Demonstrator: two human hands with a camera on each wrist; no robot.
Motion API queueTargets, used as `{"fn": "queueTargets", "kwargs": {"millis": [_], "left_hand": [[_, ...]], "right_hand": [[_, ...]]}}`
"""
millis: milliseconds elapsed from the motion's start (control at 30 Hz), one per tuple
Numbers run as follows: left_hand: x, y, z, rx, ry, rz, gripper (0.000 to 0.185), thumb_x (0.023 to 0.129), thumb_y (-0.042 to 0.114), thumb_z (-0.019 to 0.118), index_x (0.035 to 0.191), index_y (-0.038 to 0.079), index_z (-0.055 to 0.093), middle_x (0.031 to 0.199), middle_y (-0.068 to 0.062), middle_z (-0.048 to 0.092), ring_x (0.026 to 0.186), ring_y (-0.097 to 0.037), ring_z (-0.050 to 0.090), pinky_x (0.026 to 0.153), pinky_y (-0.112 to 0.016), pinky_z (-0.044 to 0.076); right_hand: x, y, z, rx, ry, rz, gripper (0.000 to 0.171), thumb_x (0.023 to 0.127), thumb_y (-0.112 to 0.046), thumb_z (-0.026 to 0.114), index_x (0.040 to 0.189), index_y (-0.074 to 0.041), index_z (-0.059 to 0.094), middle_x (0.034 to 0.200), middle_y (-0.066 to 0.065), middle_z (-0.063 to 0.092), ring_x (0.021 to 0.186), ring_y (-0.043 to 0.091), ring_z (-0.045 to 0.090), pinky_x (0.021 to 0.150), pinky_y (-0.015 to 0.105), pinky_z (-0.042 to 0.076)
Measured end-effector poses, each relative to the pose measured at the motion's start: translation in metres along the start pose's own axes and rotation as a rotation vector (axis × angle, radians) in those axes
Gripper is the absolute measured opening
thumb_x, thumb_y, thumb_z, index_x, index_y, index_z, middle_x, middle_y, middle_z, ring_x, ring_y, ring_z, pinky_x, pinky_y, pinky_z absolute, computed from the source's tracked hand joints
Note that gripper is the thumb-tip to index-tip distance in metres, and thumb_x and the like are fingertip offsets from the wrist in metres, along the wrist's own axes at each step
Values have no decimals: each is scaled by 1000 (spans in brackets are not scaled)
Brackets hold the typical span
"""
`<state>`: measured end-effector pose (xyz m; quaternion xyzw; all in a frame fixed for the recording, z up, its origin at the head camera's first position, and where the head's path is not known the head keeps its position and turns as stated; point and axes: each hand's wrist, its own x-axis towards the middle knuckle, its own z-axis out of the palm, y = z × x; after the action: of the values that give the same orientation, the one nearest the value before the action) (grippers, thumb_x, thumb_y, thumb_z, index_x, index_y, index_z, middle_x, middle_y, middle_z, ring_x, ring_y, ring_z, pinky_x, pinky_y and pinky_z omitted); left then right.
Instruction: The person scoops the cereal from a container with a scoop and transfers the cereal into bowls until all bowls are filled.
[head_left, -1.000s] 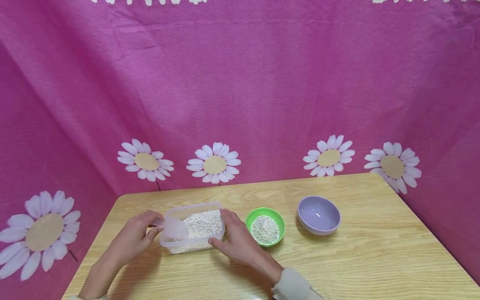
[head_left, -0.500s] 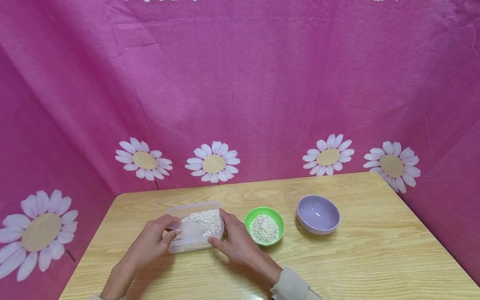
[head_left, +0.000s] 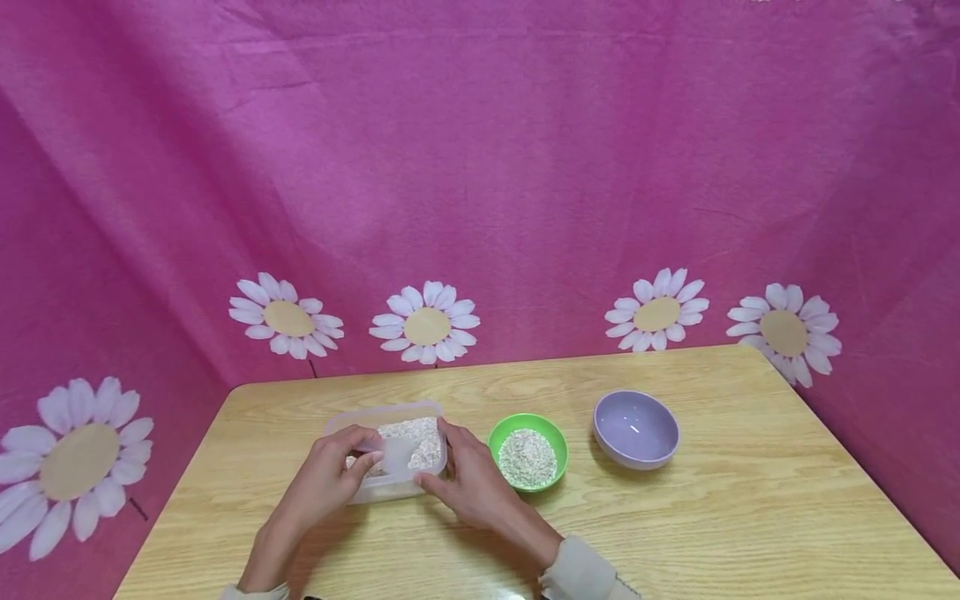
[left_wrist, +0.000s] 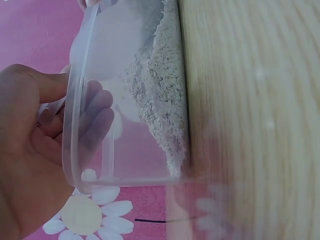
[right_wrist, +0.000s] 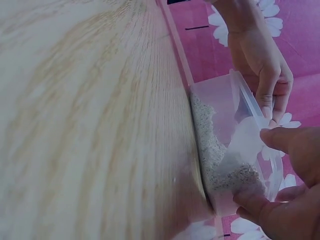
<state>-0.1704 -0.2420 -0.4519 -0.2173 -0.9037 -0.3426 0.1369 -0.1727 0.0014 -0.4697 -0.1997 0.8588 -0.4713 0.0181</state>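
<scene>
My left hand (head_left: 326,471) pinches the handle of a translucent plastic scoop (head_left: 397,454) over the left part of a clear rectangular plastic container (head_left: 390,490). Pale oat-like flakes (left_wrist: 162,85) lie heaped inside, and the scoop's blade (right_wrist: 245,139) is pushed down into them. At the container's right end, my right hand (head_left: 472,479) grips the wall, thumb on the near side and fingers around the far corner. Beside that hand stands a green bowl (head_left: 564,454) with a mound of the same flakes.
A purple bowl (head_left: 636,429), with nothing visible in it, stands right of the green one. All of it rests on a wood-grain table (head_left: 712,517). Pink cloth (head_left: 480,183) with printed daisies hangs along the back and sides.
My left hand has moved right, carrying the scoop from the container's left edge down into the flakes. My right hand keeps its grip in the same place.
</scene>
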Motion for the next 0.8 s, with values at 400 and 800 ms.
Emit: {"fn": "queueTargets", "kwargs": {"millis": [400, 800], "left_hand": [[-1, -1, -7, -39, 2, -50, 13, 95, 3, 79, 108, 6, 77, 99, 1, 78, 92, -4, 71, 71, -24, 55], [-9, -16, -18, -161, 142, -119, 12, 97, -3, 74, 108, 2, 75, 99, -10, 79, 91, 7, 67, 79, -17, 58]], "right_hand": [[-1, 0, -2, 2, 2, 8, 86, 95, -30, 83, 160, 6, 40, 157, 24, 54, 145, 37, 55, 121, 51, 45], [-4, -9, -24, 88, 6, 10, 94, 91, -33, 87, 162, 4, 38, 160, 23, 50, 146, 41, 53, 114, 47, 52]]}}
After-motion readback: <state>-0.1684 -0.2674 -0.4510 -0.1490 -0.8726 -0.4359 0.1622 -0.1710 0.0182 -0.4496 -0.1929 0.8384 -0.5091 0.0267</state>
